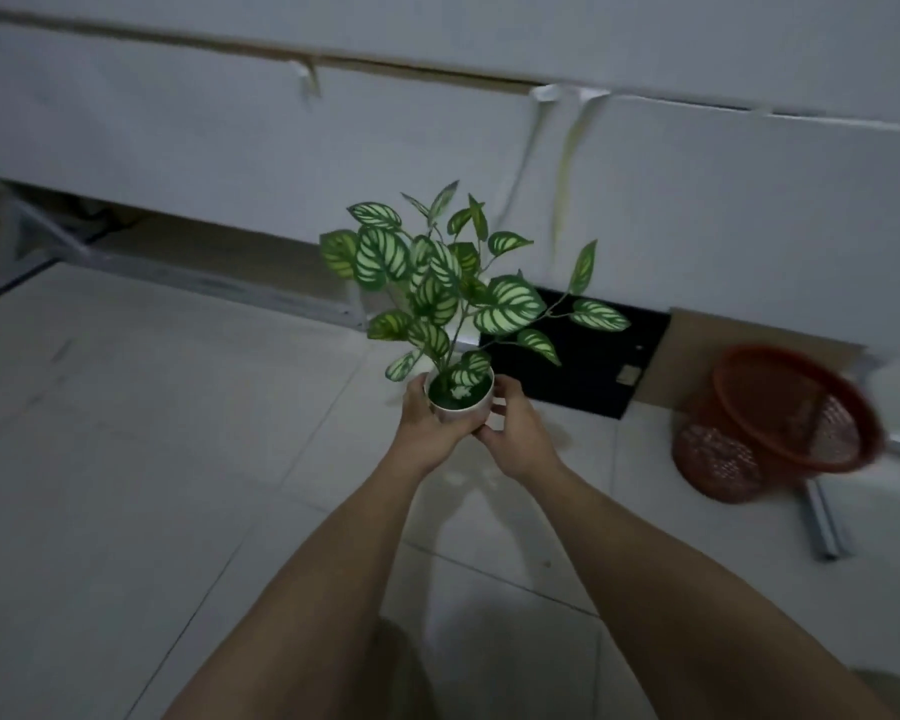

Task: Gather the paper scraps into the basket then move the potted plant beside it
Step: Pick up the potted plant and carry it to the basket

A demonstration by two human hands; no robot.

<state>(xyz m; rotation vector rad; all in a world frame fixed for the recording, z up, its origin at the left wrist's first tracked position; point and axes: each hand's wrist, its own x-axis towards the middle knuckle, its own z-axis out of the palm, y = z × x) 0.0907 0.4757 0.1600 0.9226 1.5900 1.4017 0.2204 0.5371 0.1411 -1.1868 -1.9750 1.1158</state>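
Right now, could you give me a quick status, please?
Both hands, left and right, on white pot. Plant upright. Basket right, floor between clear.

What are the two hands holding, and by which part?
Both hands, left and right, hold the potted plant by its white pot, one on each side.

Upright white-potted variegated plant (458, 304), red mesh basket (770, 423) well apart

left grip (427, 426), right grip (515, 433) (both clasped), arms outstretched
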